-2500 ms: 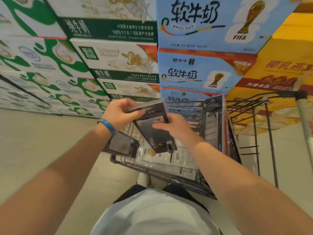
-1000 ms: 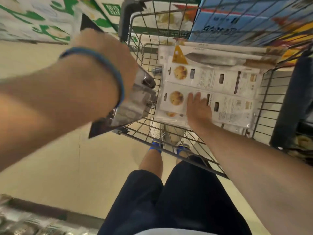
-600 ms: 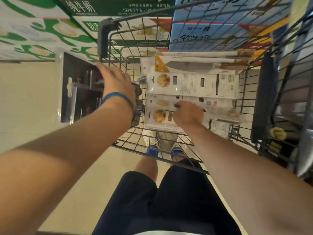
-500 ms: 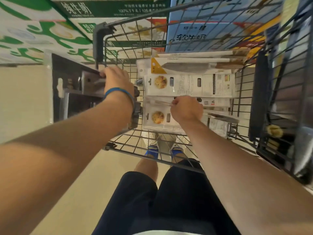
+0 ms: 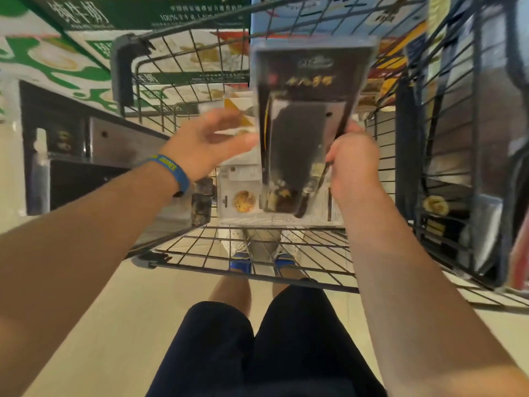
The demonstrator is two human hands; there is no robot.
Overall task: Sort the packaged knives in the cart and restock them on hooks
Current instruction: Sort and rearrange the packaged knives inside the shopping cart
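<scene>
Stacked cardboard milk boxes, green and white, stand behind your wire cart. A flat dark pack sits by the cart's left side. Your left hand, with a blue rubber wristband, has its fingers spread wide, just beside the tall knife pack. That pack is dark under shiny clear plastic, upright over the cart. Your right hand grips its right edge, fingers curled round it. Flat white packs lie below.

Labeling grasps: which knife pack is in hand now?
The dark pack, gripped near its lower end by the right hand and held upright above the cart. The white packs lie flat in the cart; the left hand is open, gripping none.
</scene>
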